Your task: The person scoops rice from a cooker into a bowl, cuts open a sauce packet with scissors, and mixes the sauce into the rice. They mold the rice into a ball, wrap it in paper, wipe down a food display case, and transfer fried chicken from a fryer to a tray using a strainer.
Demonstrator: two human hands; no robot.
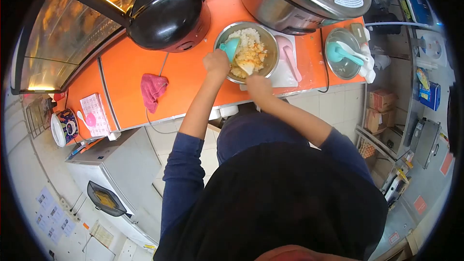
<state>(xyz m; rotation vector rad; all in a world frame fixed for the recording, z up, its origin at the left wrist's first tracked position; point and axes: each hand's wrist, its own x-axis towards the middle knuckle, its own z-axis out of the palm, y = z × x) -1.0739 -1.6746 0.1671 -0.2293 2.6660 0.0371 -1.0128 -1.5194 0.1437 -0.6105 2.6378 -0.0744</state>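
Note:
A metal bowl [273, 44] holds white rice [249, 36], part of it coloured orange. My left hand [217, 64], at the bowl's left side, is closed on a teal rice paddle [230, 48] whose broad head rests against the rice. At the near rim, my right hand [259, 88] grips a pale rice paddle [245, 65] with its blade down in the rice; most of its handle is hidden by the fingers. Just right of the bowl lies a pink rice paddle [289, 59] on a white sheet [284, 81].
Behind the bowl stand a large steel cooker [285, 7] and a black-lidded rice cooker [166, 12]. A glass bowl [344, 70] with paddles sits to the right. A red cloth [153, 92] lies near the orange counter's [123, 79] front edge. A lit glass cabinet [63, 43] occupies the left.

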